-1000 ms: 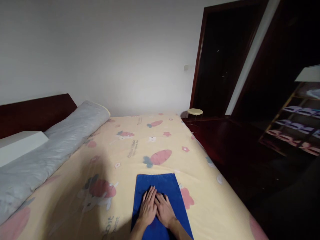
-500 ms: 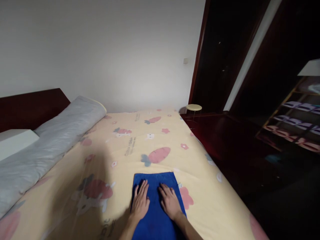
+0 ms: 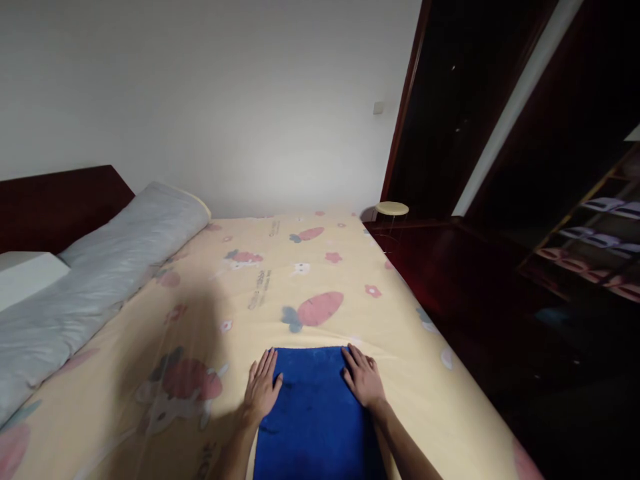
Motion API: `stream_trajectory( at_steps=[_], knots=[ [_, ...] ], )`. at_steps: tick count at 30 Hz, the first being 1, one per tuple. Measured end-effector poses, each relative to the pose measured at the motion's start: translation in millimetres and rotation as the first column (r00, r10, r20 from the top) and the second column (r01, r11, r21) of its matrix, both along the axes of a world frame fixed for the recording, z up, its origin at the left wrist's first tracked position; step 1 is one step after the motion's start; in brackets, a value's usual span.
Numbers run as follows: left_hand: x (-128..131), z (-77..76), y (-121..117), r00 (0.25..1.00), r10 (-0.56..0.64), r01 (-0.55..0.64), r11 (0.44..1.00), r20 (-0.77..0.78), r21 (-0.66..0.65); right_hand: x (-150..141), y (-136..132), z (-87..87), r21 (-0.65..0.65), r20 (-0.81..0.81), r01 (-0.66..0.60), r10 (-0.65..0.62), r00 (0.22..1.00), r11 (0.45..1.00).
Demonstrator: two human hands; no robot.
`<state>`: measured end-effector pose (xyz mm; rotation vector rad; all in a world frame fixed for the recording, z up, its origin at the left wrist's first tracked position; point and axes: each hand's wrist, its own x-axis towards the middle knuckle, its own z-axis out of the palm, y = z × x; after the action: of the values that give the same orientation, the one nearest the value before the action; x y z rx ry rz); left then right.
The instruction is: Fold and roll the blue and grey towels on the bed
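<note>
A blue cloth [image 3: 315, 413], perhaps a towel, lies flat on the bed near the bottom of the view. My left hand [image 3: 263, 387] rests flat at its far left corner, fingers stretched out, partly on the cloth and partly on the sheet. At the far right corner lies my right hand [image 3: 364, 379], palm down with fingers extended over the edge. Neither hand grips anything. The near end of the cloth runs out of the frame.
The bed has a cream sheet [image 3: 300, 347] printed with carrots and rabbits. A long grey pillow [image 3: 115, 247] and a white box-like object [image 3: 30, 273] lie left, before a dark headboard [image 3: 60, 207]. A round stool [image 3: 392, 209] and a shoe rack [image 3: 595, 240] stand right.
Both hands have moved apart, from the middle of the cloth out to its two far corners. The far part of the cloth looks smoother and wider. The view has shifted slightly.
</note>
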<state>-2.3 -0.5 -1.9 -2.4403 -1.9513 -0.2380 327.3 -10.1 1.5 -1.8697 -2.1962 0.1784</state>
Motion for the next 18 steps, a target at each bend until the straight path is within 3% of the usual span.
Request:
stream_trajectory(
  at_steps=[6, 9, 12, 15, 18],
  knots=[
    [2, 2.2, 1, 0.999, 0.013, -0.015, 0.999, -0.048, -0.041, 7, 1, -12.0, 0.038, 0.039, 0.034, -0.035, 0.999, 0.999],
    [6, 13.2, 5, 0.996, 0.038, -0.043, 0.997, -0.079, -0.064, -1, 3, -6.0, -0.012, 0.059, 0.067, -0.066, 0.996, 0.998],
    [23, 22.9, 7, 0.996, 0.032, -0.031, 0.999, -0.089, 0.008, -23, 5, 4.6, -0.061, 0.045, 0.128, -0.126, 0.991, 0.99],
    [53, 21.5, 5, 0.994, -0.093, 0.096, 0.994, -0.054, 0.06, -63, 2, 12.4, -0.06, -0.042, -0.011, 0.008, 0.999, 0.998],
    [73, 10.8, 1, 0.981, -0.194, 0.194, 0.981, -0.011, -0.028, -95, -2, 13.8, -0.097, -0.131, -0.222, 0.208, 0.969, 0.97]
  ],
)
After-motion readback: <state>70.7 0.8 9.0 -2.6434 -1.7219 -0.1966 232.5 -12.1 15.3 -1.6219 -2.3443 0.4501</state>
